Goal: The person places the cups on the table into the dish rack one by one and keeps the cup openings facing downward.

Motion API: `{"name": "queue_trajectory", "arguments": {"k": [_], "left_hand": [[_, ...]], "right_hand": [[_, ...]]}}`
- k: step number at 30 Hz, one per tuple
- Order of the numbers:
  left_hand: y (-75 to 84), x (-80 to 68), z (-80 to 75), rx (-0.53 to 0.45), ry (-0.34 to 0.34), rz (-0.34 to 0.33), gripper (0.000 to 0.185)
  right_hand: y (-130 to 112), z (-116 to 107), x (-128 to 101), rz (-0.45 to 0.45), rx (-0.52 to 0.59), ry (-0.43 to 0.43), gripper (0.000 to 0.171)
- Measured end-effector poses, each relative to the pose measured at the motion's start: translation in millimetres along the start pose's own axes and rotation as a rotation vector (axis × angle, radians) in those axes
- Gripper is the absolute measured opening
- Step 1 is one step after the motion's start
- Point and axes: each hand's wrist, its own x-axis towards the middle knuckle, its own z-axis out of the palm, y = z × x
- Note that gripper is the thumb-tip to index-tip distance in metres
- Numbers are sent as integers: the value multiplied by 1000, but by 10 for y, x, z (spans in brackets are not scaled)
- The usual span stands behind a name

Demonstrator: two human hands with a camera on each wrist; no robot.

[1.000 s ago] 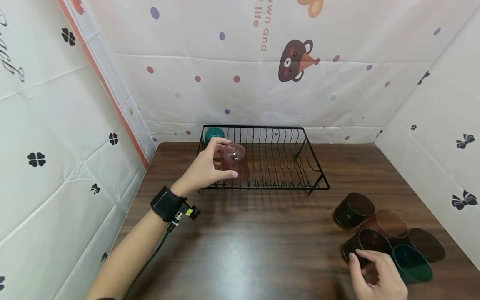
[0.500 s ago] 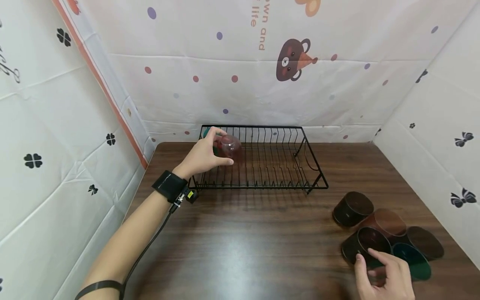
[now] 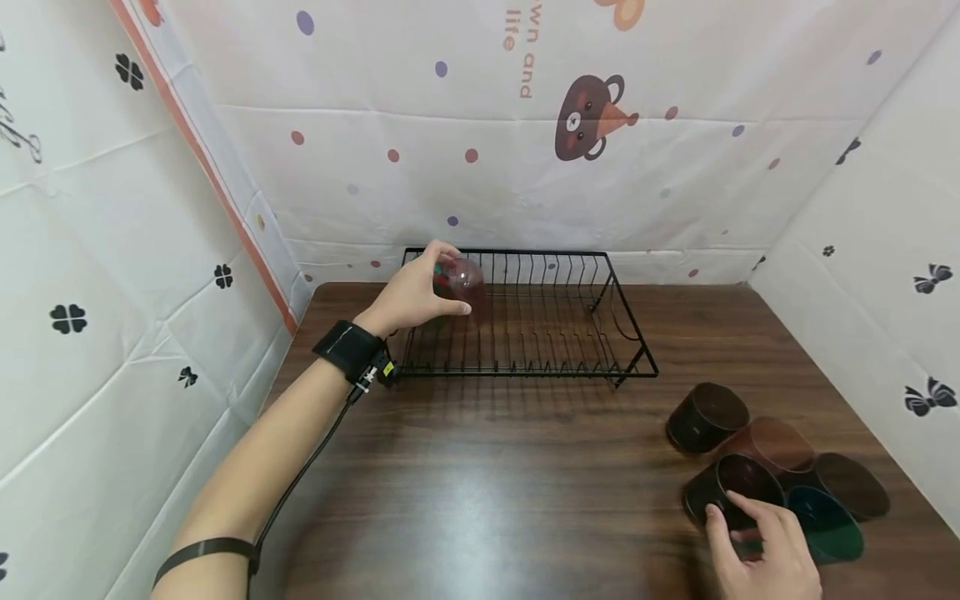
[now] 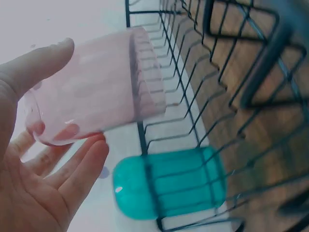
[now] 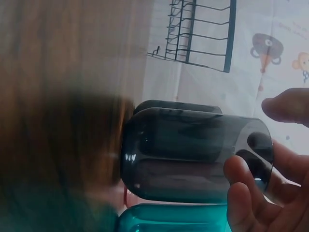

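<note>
My left hand (image 3: pixel 416 292) grips a clear pink cup (image 3: pixel 468 287) between thumb and fingers, over the left end of the black wire rack (image 3: pixel 525 375). The cup is upside down, its closed base uppermost. In the left wrist view a teal cup (image 4: pixel 178 183) sits in the rack beside the pink cup (image 4: pixel 96 87), base up too. At the lower right, my right hand (image 3: pixel 772 546) is at the rim of a dark grey cup (image 3: pixel 703 498). In the right wrist view its thumb (image 5: pixel 287 107) stands apart from that cup, with fingertips near the rim.
Around the dark grey cup stand another dark cup (image 3: pixel 701 425), a reddish-brown cup (image 3: pixel 780 446), a brownish cup (image 3: pixel 855 487) and a green-teal cup (image 3: pixel 828 525), close together. A printed cloth wall (image 3: pixel 360 200) rises behind the rack. A cable (image 3: pixel 315 467) trails along my left forearm.
My left hand has carried the pink cup farther back over the rack, up beside the teal cup. My right hand has shifted slightly rightward at the dark grey cup's rim.
</note>
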Motion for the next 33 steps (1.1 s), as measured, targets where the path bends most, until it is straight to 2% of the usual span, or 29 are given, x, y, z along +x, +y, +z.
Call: {"name": "queue_trajectory", "arguments": {"k": [6, 11, 20, 33], "left_hand": [[92, 88, -53, 59, -55, 27, 85], [92, 204, -43, 165, -79, 44, 79], [55, 420, 6, 375, -85, 13, 77], [13, 574, 4, 467, -81, -9, 76]], "right_hand": [[-9, -33, 41, 16, -56, -33, 13], [11, -37, 54, 16, -63, -37, 10], [38, -13, 57, -5, -48, -38, 9], [4, 2, 40, 46, -77, -72, 9]]}}
